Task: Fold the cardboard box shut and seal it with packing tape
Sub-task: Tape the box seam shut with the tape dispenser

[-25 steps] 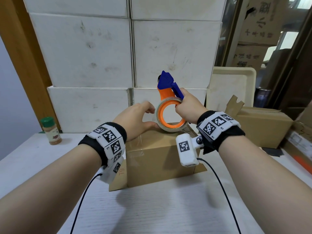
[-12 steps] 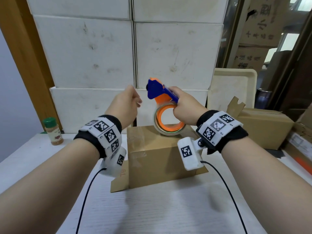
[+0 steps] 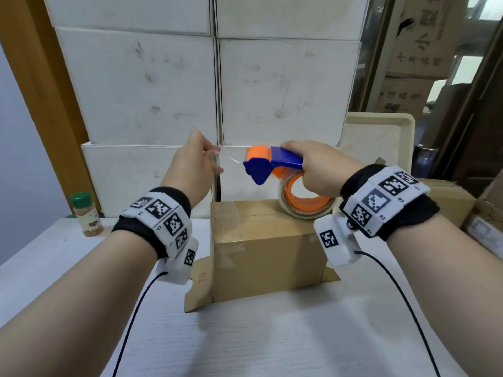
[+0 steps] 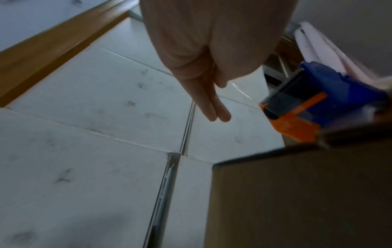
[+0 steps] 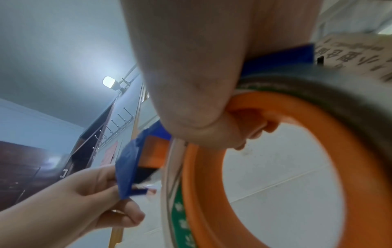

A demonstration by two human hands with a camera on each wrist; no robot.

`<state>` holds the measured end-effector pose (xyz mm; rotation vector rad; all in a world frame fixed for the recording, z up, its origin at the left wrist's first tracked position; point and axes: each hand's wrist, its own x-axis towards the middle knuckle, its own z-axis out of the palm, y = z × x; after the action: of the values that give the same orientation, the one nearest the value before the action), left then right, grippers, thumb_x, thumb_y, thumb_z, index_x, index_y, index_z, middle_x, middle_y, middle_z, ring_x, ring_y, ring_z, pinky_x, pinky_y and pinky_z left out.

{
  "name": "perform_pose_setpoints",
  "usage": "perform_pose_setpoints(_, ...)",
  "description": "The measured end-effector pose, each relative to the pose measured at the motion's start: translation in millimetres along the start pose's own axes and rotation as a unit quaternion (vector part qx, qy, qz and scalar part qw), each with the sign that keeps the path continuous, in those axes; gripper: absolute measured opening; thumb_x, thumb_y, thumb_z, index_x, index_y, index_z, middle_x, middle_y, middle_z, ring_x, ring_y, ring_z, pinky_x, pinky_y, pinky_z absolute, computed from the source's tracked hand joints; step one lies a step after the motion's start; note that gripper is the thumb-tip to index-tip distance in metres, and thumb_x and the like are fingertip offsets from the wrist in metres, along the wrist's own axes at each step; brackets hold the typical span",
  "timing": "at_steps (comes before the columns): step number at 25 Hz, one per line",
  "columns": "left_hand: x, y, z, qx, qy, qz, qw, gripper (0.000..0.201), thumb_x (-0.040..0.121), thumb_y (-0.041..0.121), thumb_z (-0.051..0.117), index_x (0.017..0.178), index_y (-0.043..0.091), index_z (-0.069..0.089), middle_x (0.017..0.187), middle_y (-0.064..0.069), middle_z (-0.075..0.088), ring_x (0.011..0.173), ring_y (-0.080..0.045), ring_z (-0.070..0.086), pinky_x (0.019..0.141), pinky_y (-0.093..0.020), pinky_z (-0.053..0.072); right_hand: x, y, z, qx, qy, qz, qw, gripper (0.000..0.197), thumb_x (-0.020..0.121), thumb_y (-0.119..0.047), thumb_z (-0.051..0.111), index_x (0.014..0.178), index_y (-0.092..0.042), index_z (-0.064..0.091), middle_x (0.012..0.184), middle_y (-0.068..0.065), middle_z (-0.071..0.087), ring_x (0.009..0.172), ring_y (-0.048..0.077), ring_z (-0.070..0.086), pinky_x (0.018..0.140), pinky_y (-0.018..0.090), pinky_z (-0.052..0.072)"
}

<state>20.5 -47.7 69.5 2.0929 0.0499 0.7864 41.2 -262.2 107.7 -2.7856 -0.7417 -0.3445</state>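
A brown cardboard box [image 3: 266,248] stands on the white table [image 3: 245,336] with its top flaps folded down and clear tape on them; lower flaps splay out at the base. My right hand [image 3: 321,170] grips the blue and orange tape dispenser [image 3: 272,161], held level above the box's far right corner with its roll [image 3: 307,206] hanging just over the top. My left hand [image 3: 193,164] is raised to the dispenser's left and pinches the end of a clear tape strip [image 3: 232,160] stretched from the cutter. The right wrist view shows that pinch by the left hand [image 5: 101,193].
Stacked white cartons [image 3: 163,91] form a wall right behind the box. A green-capped spice jar [image 3: 85,213] stands at the far left of the table. A beige tray [image 3: 381,137] leans at the back right beside another cardboard box [image 3: 446,202].
The dispenser has risen off the box top and tipped from upright to level. My left hand left the box, rose, and took the tape end at the cutter.
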Motion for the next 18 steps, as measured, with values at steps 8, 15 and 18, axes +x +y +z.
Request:
perform_pose_setpoints(8,-7.7,-14.1,-2.9,-0.132,-0.001,0.032,0.991,0.027,0.089,0.002,0.061,0.076,0.025,0.058,0.094,0.003,0.069,0.079,0.002,0.067,0.085,-0.013,0.054,-1.6,3.7,7.0,-0.015,-0.005,-0.008,1.000,0.062,0.081,0.006,0.041,0.135,-0.024,0.042,0.117,0.009,0.055,0.098,0.029,0.055,0.078,0.029,0.039)
perform_pose_setpoints(15,2.0,-8.5,-22.2,0.002,-0.030,0.072,0.997,0.014,0.089,0.006,0.062,0.085,0.018,0.069,0.085,0.015,0.066,0.081,-0.001,0.063,0.072,0.007,0.042,0.8,-2.8,8.6,-0.021,-0.007,-0.032,0.999,0.058,0.079,0.009,0.040,0.128,-0.021,0.048,0.113,0.009,0.058,0.094,0.027,0.053,0.075,0.030,0.038)
perform_pose_setpoints(18,4.2,2.0,-30.4,0.090,-0.045,0.155,0.983,0.015,0.090,0.003,0.058,0.091,0.010,0.070,0.098,0.006,0.065,0.087,-0.009,0.060,0.075,0.008,0.038,1.8,-3.6,7.9,-0.019,-0.013,-0.026,0.999,0.057,0.080,0.010,0.040,0.127,-0.021,0.049,0.111,0.008,0.058,0.088,0.023,0.050,0.073,0.028,0.034)
